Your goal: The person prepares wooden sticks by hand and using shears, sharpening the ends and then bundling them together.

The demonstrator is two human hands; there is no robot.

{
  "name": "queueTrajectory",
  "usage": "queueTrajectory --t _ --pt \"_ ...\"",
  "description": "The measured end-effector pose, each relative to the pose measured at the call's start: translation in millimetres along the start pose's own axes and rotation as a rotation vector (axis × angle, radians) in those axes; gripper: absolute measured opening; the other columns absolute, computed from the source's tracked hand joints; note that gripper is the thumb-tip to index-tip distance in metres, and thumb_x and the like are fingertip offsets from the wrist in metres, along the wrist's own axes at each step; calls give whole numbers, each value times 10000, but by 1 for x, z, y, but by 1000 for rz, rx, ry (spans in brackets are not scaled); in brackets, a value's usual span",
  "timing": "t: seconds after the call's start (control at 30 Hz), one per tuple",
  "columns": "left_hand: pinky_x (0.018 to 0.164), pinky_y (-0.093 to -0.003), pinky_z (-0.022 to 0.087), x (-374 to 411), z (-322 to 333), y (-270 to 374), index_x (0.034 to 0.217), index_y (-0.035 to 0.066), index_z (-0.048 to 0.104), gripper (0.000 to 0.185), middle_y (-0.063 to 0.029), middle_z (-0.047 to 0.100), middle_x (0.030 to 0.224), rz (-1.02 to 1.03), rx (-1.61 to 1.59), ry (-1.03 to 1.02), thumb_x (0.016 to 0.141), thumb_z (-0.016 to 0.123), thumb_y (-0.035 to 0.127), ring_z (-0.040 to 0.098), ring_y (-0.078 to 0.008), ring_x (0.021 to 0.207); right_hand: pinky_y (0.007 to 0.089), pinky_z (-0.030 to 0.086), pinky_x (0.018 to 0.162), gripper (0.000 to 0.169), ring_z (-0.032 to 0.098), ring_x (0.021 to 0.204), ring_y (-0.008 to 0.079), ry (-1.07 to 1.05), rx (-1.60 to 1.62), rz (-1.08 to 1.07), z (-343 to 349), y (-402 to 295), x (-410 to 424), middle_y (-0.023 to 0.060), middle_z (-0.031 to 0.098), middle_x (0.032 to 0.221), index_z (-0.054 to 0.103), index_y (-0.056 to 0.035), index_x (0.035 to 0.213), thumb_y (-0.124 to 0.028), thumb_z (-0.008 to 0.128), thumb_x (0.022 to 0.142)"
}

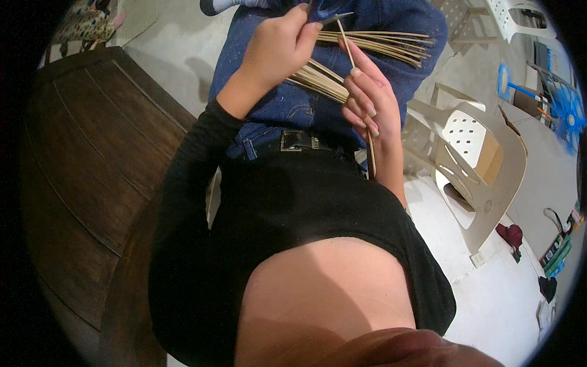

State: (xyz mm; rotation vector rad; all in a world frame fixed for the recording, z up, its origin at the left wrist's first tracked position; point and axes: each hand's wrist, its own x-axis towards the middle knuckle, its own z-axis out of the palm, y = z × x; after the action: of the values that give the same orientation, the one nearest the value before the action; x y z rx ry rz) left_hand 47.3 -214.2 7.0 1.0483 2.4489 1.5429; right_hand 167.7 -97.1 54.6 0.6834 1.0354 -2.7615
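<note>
My left hand [282, 48] is closed around a small knife, its thumb by the base of the blade [337, 19]. My right hand [371, 94], palm partly up, grips a thin wooden or bamboo stick [347, 46]. The stick's upper tip meets the knife blade, and its lower part shows below the hand near my wrist. Across my lap in blue jeans [270, 110] lie several similar pale sticks in two groups. One group [390, 46] rests on the far part of my thighs; the other group [321, 82] lies nearer, partly hidden behind my right hand.
A dark wooden panelled surface [101, 160] fills the left side. To the right stands a white plastic chair [497, 183] with a cardboard piece [493, 158] at it. Further right are a blue fan [568, 119] and a maroon cloth item [510, 235]. Part of another person [87, 25] shows at upper left.
</note>
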Motion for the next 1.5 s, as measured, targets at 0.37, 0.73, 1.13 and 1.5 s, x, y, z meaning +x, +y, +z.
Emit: queueTrajectory --t 0.37,0.73,1.13,1.5 --pt "455 -328 395 3 -9 -3 837 -22 513 175 -190 499 568 2 -4 2 787 535 144 513 -297 474 163 223 251 405 195 251 29 -138 182 61 -2 -2 -1 -50 268 417 295 -67 1292 -57 295 887" --pt "433 -265 359 -1 -20 5 766 -8 525 176 -62 479 512 -182 -185 102 817 525 160 439 -73 481 155 226 266 401 196 261 23 -65 -51 36 11 -6 -10 -51 259 419 293 -58 1293 -83 311 893" --pt "431 -338 408 -17 -7 12 832 -17 539 177 -166 510 530 -14 -62 -2 793 537 156 551 -277 471 158 227 263 398 196 258 26 -9 -63 38 7 -2 -10 -45 285 424 307 -49 1284 -66 319 887" --pt "438 -355 415 -4 -1 2 811 -24 538 186 -194 507 543 -40 -64 -21 795 525 162 550 -312 499 161 212 246 396 187 252 26 -40 26 44 4 -4 -5 -48 267 423 301 -40 1282 -66 312 887"
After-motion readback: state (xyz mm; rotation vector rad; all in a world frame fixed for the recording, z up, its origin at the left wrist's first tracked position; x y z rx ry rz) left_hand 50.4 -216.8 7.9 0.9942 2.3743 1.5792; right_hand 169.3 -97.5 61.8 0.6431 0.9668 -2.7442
